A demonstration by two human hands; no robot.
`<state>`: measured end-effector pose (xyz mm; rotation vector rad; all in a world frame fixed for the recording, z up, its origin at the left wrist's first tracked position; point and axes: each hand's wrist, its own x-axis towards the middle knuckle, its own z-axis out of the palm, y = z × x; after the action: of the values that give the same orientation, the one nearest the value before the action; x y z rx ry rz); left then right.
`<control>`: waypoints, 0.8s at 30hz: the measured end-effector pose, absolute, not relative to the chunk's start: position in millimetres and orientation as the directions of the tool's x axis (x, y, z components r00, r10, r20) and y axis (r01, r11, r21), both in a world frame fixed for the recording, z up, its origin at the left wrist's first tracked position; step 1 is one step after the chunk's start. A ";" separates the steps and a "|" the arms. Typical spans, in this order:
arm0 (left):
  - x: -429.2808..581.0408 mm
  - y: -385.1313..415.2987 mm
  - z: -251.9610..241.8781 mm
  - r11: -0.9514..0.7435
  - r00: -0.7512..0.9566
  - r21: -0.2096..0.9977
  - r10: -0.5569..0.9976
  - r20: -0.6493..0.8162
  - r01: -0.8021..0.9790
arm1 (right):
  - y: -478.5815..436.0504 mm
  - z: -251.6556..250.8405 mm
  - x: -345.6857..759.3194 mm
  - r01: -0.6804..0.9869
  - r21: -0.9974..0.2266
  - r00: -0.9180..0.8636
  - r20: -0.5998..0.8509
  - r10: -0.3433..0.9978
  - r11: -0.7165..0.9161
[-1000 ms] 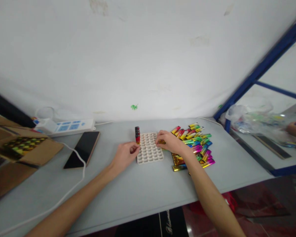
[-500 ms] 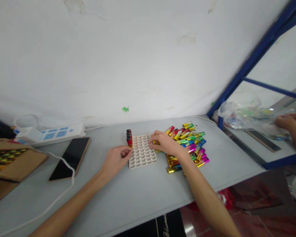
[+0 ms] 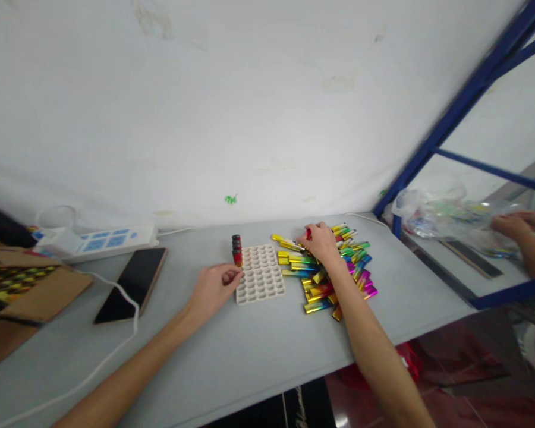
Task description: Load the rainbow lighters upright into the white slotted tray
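A white tray [image 3: 261, 284] with rows of holes lies on the table. A short row of red lighters with black tops [image 3: 236, 249] stands upright along its back left edge. My left hand [image 3: 214, 286] is at the tray's left side, just in front of that row, thumb and forefinger pinched together; what they hold is too small to tell. My right hand [image 3: 321, 242] reaches over a pile of shiny, many-coloured lighters [image 3: 317, 306] to the right of the tray. Its fingers are closed on a red lighter [image 3: 309, 234] at the pile's back edge, partly hidden by the hand.
To the left are a phone [image 3: 131, 285], a white power strip [image 3: 116, 239], a trailing white cable [image 3: 136, 315] and an open cardboard box [image 3: 66, 291]. A blue metal frame [image 3: 432, 142] stands on the right. Beyond it, another person's hands [image 3: 517, 226] are by plastic bags [image 3: 441, 211].
My right hand has moved from the tray's right edge to the back of the pile and closed on a red lighter. My left hand stays by the tray. The view has shifted slightly.
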<state>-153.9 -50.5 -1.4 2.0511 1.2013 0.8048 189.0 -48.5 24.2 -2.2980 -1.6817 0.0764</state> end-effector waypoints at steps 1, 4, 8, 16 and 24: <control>-153.7 -50.9 -1.1 -0.393 0.400 0.761 0.896 0.191 0.516 | -46.6 23.7 188.7 0.920 -0.313 0.298 0.162 0.941 -0.237; -153.3 -52.0 -0.5 -0.396 0.402 0.765 0.894 0.196 0.508 | -42.0 22.0 188.4 0.843 -0.536 0.234 0.290 0.928 -0.045; -153.0 -52.0 -1.6 -0.401 0.409 0.774 0.890 0.203 0.489 | -41.5 21.9 180.7 0.505 -0.839 0.213 0.347 0.913 0.201; -151.8 -51.6 -4.4 -0.412 0.406 0.780 0.886 0.223 0.470 | -59.4 44.7 126.0 -0.084 -0.973 0.128 0.204 0.971 0.216; -151.9 -52.2 -4.2 -0.404 0.412 0.783 0.887 0.209 0.473 | -70.9 41.4 79.2 -0.042 -0.999 0.039 0.020 0.999 0.022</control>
<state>-151.9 -52.2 -4.2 2.0315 1.1501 0.8358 79.2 -70.9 41.4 -1.1804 -1.1594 1.1849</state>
